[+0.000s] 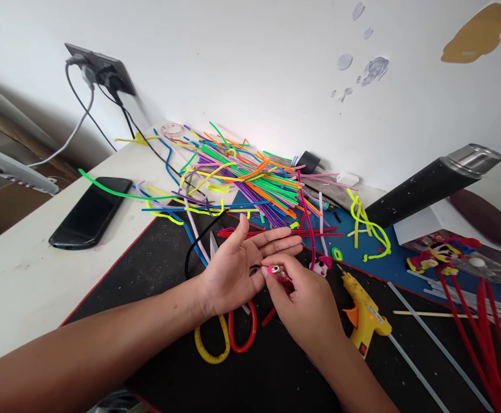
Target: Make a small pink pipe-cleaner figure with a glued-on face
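My left hand (pixel 244 264) lies palm up with its fingers stretched out. Small black curved pieces (pixel 254 268) rest on its palm. My right hand (pixel 304 298) is closed around what looks like a pink lighter with a metal top (pixel 276 269), mostly hidden by the fingers. Its thumb and fingertip are beside the black pieces, at the left palm. Beneath my hands, scissors with one yellow and one red handle (pixel 254 332) lie on the black mat (pixel 156 358). To the right of my right hand is a yellow hot glue gun (pixel 364 310) with a glue stick in its back.
A heap of colourful pipe cleaners (pixel 250 178) spreads behind my hands. A black phone (pixel 90 213) lies at the left. On the right are a leaning black flask (pixel 431 186), a small pipe-cleaner figure (pixel 442 255), clear glue sticks (pixel 439 350) and red pipe cleaners (pixel 485 338).
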`<action>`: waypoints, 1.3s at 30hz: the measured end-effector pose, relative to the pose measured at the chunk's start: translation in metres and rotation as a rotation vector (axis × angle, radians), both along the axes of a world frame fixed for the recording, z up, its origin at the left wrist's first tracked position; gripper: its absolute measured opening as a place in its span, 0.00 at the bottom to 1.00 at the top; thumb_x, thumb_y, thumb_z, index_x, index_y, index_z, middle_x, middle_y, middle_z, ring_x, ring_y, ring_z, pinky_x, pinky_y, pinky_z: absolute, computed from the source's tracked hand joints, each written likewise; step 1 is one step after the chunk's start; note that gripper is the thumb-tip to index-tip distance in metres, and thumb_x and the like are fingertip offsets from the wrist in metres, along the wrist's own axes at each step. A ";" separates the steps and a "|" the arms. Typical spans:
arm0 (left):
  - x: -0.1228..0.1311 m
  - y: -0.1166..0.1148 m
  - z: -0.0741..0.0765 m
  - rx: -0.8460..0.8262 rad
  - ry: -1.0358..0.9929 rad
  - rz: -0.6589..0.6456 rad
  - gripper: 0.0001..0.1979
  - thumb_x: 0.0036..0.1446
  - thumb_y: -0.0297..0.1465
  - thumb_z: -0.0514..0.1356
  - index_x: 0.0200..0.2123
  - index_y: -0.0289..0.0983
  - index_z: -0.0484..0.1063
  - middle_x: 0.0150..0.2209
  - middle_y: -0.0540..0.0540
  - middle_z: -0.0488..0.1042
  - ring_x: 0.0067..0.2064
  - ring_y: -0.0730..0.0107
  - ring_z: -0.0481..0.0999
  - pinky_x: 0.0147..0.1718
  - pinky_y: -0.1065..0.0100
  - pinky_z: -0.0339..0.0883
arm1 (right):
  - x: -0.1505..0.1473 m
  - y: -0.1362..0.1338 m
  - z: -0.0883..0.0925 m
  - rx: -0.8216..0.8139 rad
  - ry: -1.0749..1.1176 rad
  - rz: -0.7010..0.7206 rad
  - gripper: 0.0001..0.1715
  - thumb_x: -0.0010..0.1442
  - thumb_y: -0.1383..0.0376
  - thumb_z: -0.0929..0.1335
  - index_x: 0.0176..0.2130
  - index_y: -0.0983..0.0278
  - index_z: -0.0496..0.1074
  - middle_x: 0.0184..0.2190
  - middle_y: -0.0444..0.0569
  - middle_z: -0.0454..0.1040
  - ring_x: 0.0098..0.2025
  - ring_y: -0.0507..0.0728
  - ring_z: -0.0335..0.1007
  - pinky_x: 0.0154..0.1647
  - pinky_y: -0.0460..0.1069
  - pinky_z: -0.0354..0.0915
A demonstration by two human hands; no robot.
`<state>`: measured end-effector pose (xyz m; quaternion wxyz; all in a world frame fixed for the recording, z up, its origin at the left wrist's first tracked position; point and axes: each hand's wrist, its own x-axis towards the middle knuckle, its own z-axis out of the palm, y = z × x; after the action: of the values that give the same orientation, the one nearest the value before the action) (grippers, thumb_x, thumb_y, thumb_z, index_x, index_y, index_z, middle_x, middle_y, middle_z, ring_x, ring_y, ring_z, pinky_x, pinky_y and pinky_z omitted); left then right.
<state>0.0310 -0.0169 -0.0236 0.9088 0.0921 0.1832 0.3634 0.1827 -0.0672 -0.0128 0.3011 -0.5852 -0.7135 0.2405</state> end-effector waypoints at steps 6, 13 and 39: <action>0.001 -0.001 0.000 -0.023 0.034 0.000 0.39 0.72 0.56 0.46 0.60 0.28 0.75 0.67 0.28 0.71 0.71 0.45 0.64 0.71 0.51 0.53 | -0.001 0.000 -0.003 0.003 -0.030 -0.002 0.09 0.63 0.68 0.67 0.42 0.60 0.78 0.29 0.44 0.83 0.27 0.55 0.79 0.27 0.47 0.65; 0.003 -0.003 -0.002 -0.023 0.042 -0.001 0.40 0.71 0.57 0.44 0.59 0.28 0.76 0.66 0.29 0.72 0.71 0.45 0.66 0.71 0.51 0.53 | -0.002 0.000 -0.003 0.026 -0.040 0.008 0.09 0.63 0.68 0.67 0.41 0.60 0.78 0.28 0.44 0.83 0.26 0.55 0.78 0.26 0.46 0.63; 0.001 0.002 0.003 -0.060 0.024 0.016 0.40 0.72 0.55 0.45 0.62 0.26 0.72 0.67 0.27 0.70 0.71 0.43 0.65 0.70 0.50 0.55 | 0.001 -0.003 0.001 0.068 0.051 0.073 0.08 0.66 0.69 0.69 0.43 0.60 0.78 0.34 0.44 0.85 0.31 0.54 0.82 0.30 0.45 0.70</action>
<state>0.0319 -0.0149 -0.0207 0.9060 0.0674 0.2054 0.3640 0.1837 -0.0698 -0.0113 0.3297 -0.5419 -0.7343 0.2418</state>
